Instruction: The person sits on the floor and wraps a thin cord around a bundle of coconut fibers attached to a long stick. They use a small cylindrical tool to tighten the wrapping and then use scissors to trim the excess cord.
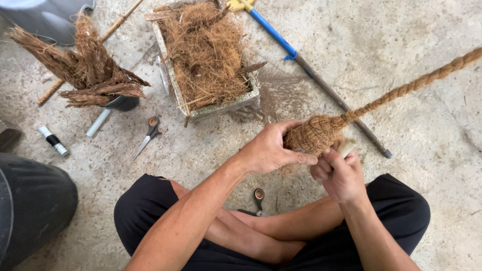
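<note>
I sit cross-legged on a concrete floor. My left hand [271, 149] grips the thick bound head of a coir-fibre broom [315, 133], whose rope-wrapped handle [416, 83] runs up to the right edge. My right hand [340, 173] is closed just below the broom head, pinching a small pale piece [345, 146] against it. What exactly that piece is, I cannot tell.
A shallow tray [248, 99] of loose brown fibre lies ahead. A dark pot [123, 103] holds husk strips at left. Scissors [149, 133] lie on the floor, another pair [257, 199] by my legs. A blue-and-grey pole [321, 83] crosses behind. A black bin [30, 206] stands at left.
</note>
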